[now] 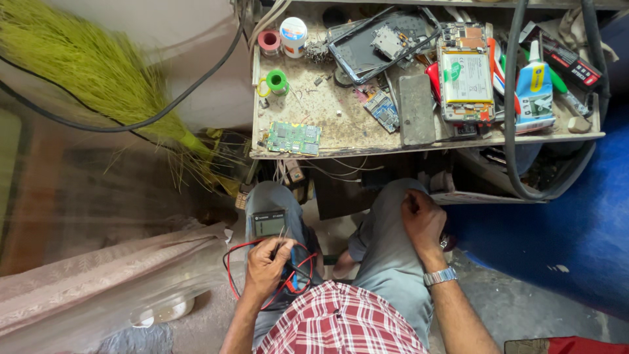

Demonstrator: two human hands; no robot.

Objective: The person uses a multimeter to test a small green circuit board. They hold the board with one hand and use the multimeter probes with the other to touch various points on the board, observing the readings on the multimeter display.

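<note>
1. Two hands are low in the view, both down at the person's lap, below the tabletop (341,134).
2. The left hand (267,262) is curled over a grey multimeter (269,223) that rests on the left knee, fingers closed on the meter's lower half and on the red and black test leads (230,278) looping around it.
3. The right hand (422,219) sits on the right knee in a loose fist, a metal wristwatch (439,276) on the wrist; I cannot tell if anything is pinched inside it.
4. By my read, this is the setting-up step: the meter is being readied in the lap, with its leads gathered rather than stretched to a part.
5. The next move calls for freeing the probe tips from the coil and lifting them clear of the knees, up to the tabletop.
6. Up there, a green circuit board (293,137) lies at the near left edge, well apart from both hands.
7. Further right lie an opened phone (465,78) showing its battery, a dark back cover (383,42), and a glue tube (534,88).
8. A green grass broom (92,72) leans at the far left, with a black cable (514,131) hanging on the right.
</note>
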